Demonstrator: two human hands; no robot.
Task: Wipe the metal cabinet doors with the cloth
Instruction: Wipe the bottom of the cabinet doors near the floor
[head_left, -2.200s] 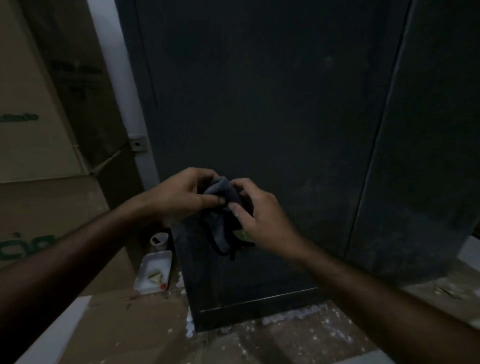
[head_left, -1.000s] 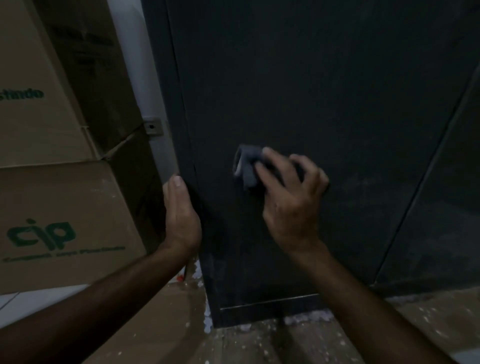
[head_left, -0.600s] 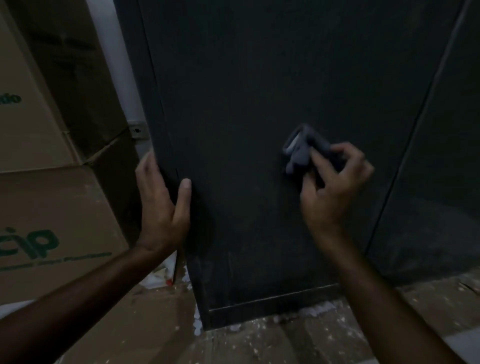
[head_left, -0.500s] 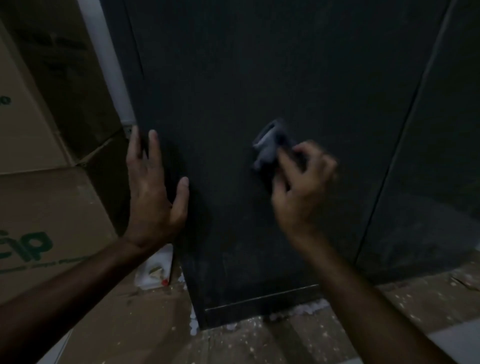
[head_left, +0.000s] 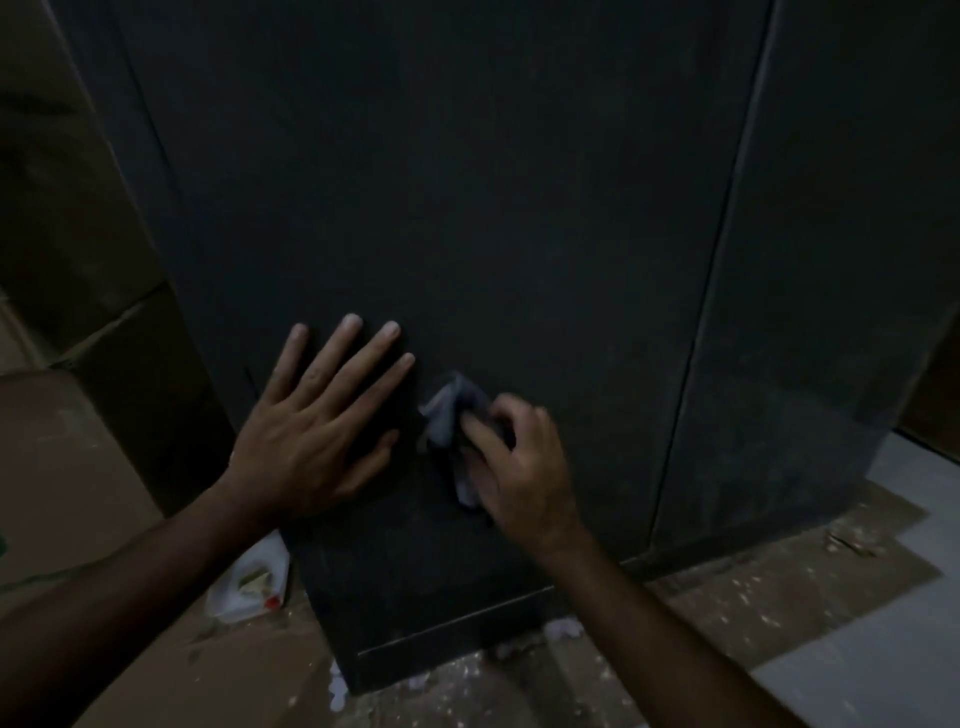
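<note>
My right hand (head_left: 519, 467) grips the grey cloth (head_left: 451, 415) low on the left cabinet door (head_left: 467, 208), left hand (head_left: 317, 415) flat beside it; most looks unwiped.

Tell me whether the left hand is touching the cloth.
Apart. The head view shows a dark strip of cabinet door between the left hand, flat on the door, and the cloth gripped by the right hand.
</note>
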